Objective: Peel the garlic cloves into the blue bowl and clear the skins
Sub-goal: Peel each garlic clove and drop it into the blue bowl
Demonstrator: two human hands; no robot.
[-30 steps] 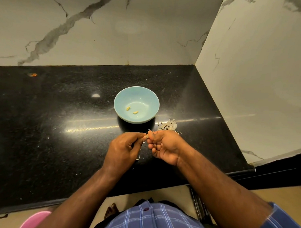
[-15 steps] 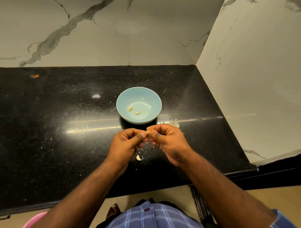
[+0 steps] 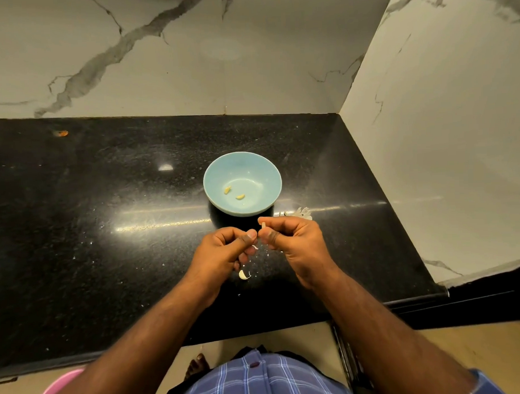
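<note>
A light blue bowl [image 3: 263,167] stands on the black counter with two peeled garlic cloves [image 3: 240,197] inside. Just in front of it my two hands meet over the counter. My right hand [image 3: 292,240] pinches a small garlic clove [image 3: 263,225] between thumb and fingers. My left hand [image 3: 222,251] has its fingers curled, its thumb tip against the right thumb; what it holds is hidden. A curl of white garlic skin [image 3: 244,275] lies on the counter under my hands. More skins [image 3: 303,213] sit in a heap behind my right hand.
The black granite counter [image 3: 106,220] ends at marble walls behind and to the right. Tiny skin flecks are scattered over it. A small orange scrap [image 3: 62,133] lies far left at the back. A pink tub rim [image 3: 57,386] shows below the counter's front edge.
My hands have moved slightly up toward the bowl. A piece of skin has dropped onto the counter beneath them. The right hand has turned palm down.
</note>
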